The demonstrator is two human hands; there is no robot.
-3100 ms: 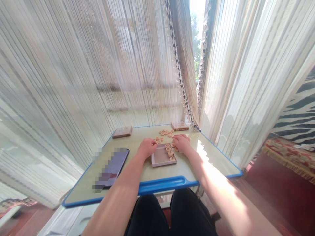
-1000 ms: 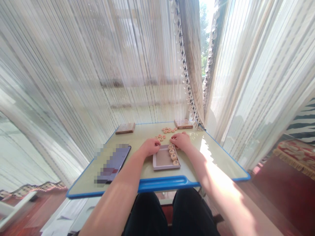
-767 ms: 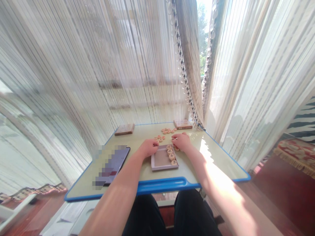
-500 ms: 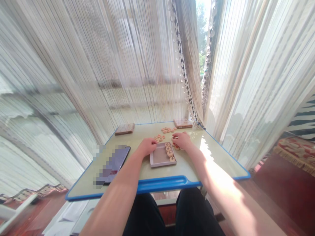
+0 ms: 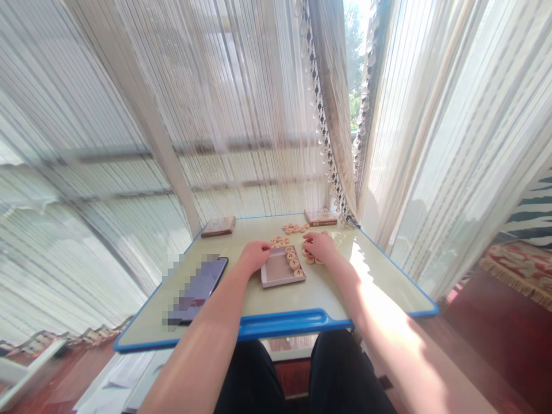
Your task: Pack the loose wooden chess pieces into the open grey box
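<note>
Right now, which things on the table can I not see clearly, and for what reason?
All in the head view:
Shallow box: far left corner hidden by the left hand, so that hand's exact grip is unclear.
Near round pieces: partly covered by the right hand.
Far round pieces: any markings are too small to read.
Tablet-like device: left part lost under pixel blocks.

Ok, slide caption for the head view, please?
Left hand at a shallow box holding a column of round pieces; right hand by loose pieces on the table.

The 4 discs in the tray bear dark characters too small to read surely.
</note>
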